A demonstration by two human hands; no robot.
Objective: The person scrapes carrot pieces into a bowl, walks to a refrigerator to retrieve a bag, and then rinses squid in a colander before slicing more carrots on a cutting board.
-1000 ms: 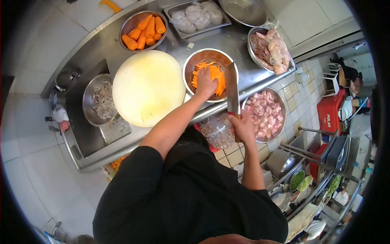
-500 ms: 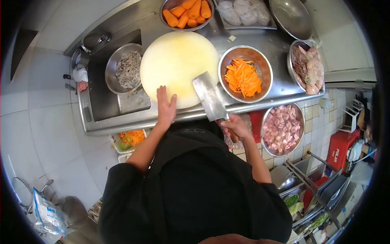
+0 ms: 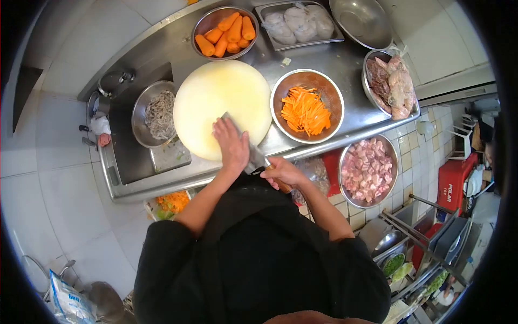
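Note:
My right hand point(image 3: 284, 171) grips the wooden handle of a cleaver point(image 3: 256, 155), its broad blade slanting up and left over the near edge of a round pale cutting board point(image 3: 216, 86). My left hand point(image 3: 232, 146) lies with fingers stretched out against the blade and covers much of it. Nothing is held in that hand. Right of the board stands a steel bowl point(image 3: 279, 123) with shredded carrot point(image 3: 306, 112). Behind the board, another bowl point(image 3: 197, 27) contains whole peeled carrots point(image 3: 231, 33).
Left of the board, a bowl of greyish strips point(image 3: 161, 116) sits in the sink point(image 3: 129, 162). A tray of bagged white items point(image 3: 298, 24), a bare steel bowl point(image 3: 362, 21) and a bowl of meat point(image 3: 396, 86) line the back and right. Below the counter stands a bowl of diced meat point(image 3: 368, 170).
The cleaver has swung left and nearer my body, with its blade turned more edge-on. My left hand has come against the blade. The whole view has shifted slightly.

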